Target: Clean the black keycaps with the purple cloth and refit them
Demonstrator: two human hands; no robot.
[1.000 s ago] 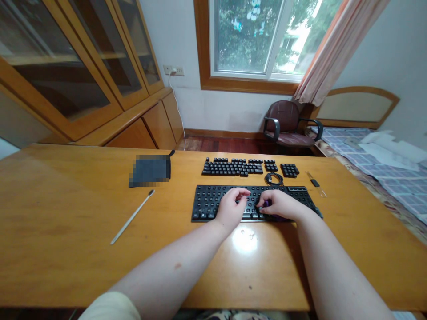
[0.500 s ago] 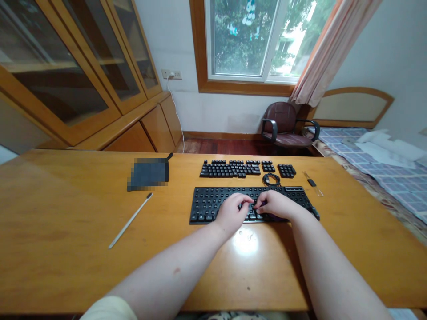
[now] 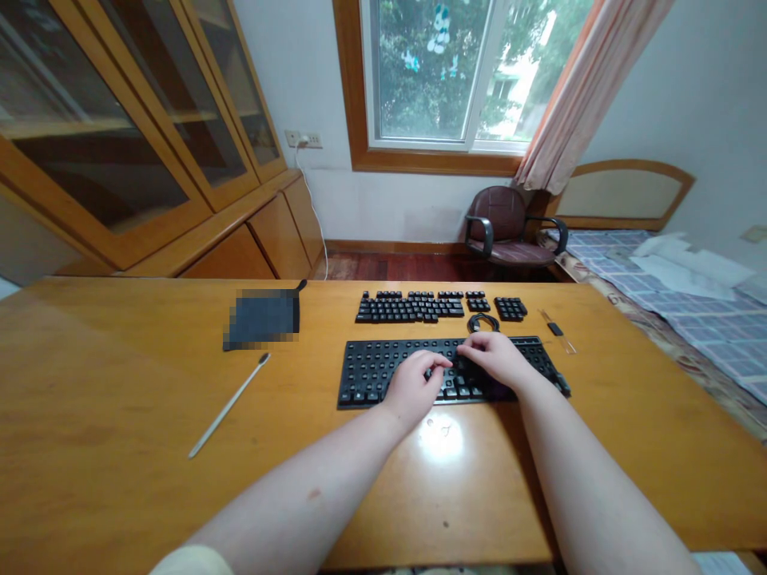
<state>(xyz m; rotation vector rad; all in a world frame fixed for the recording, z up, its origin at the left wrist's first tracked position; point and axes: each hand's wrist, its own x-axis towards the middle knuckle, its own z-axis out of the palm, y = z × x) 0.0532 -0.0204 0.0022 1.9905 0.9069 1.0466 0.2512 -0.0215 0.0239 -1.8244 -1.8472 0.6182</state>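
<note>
A black keyboard point(image 3: 371, 367) lies on the table, most of its keycaps off and its bottom row still capped. My left hand point(image 3: 415, 382) rests over its middle, thumb and forefinger apart with nothing visible between them. Just to the right, my right hand point(image 3: 492, 355) bends down over the upper middle of the board. Its fingertips are drawn together in a pinch; anything between them is too small or hidden to make out. Behind the keyboard, loose black keycaps point(image 3: 411, 308) lie in rows in keyboard order. A coiled black cable point(image 3: 484, 323) sits between them and the board.
A wire keycap puller with a dark grip point(image 3: 555, 329) lies to the right. On the left are a thin pale-handled brush point(image 3: 231, 406) and a dark pouch point(image 3: 264, 318), partly pixelated. Beyond the wooden table point(image 3: 120, 383) stand a chair point(image 3: 503, 228) and a bed point(image 3: 677, 311).
My right hand has moved up the keyboard, away from the lower rows, and its fingers are straighter. My left hand stays nearly where it was. The whole view has shifted slightly.
</note>
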